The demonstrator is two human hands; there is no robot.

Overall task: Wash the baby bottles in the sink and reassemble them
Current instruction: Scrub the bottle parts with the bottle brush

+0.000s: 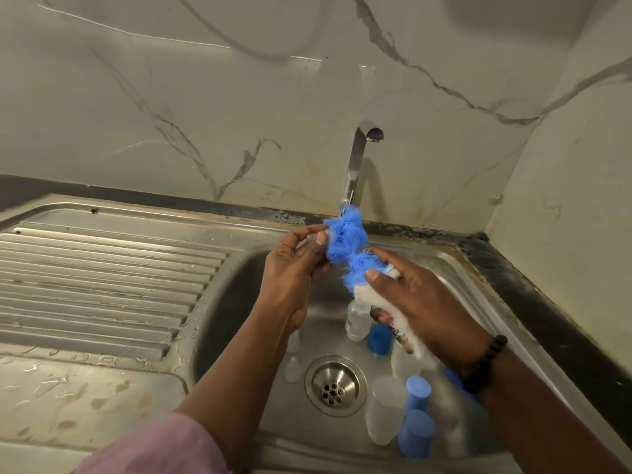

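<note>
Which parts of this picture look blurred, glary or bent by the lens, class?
Head view: the white-bristled brush under the right hand smears with motion blur; the clear plastic bottles near the bottom edge are soft; bright glare streaks cross the marble-patterned wall; the wide lens bows the ribbed steel draining board and the counter edge.

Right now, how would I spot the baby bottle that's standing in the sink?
Find the steel sink basin under the tap, then its round drain. Just behind the drain, below the right hand, a clear bottle stands upright beside a blue cap. Unlike the cups nearby, it is narrow-necked with faint printing.
</note>
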